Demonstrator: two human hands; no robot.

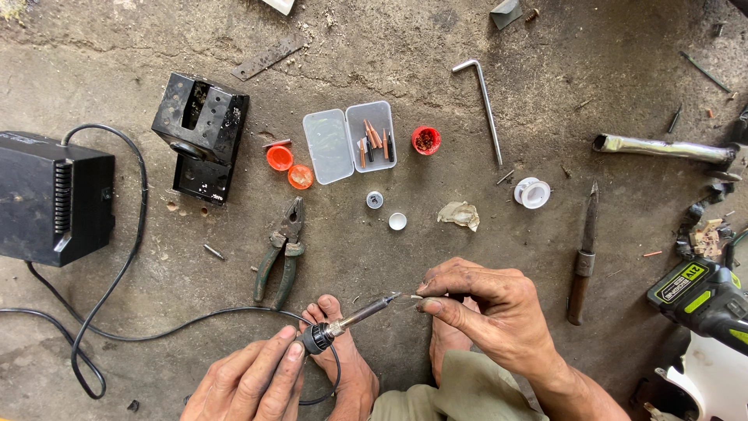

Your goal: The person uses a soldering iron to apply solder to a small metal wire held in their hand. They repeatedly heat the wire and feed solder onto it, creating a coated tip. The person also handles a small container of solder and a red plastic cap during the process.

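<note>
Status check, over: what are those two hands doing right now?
Left hand grips soldering iron. Right hand pinches thin wire at iron's tip. Pliers nearby, nothing between.

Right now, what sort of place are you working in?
Probably an informal repair workshop, with the work done on a bare concrete floor. A soldering station is wired to the soldering iron in the left hand, and pliers and a cordless drill lie about.

on the concrete floor (pixel 436 47): green-handled pliers (pixel 282 251), an open clear case (pixel 348 141) of copper tips, two orange caps (pixel 289 167), a red cap (pixel 426 139), a bent steel hex key (pixel 486 101), a black box (pixel 53 196), a black metal holder (pixel 201 134), a white spool (pixel 533 192) and a worn knife (pixel 583 253).
</note>
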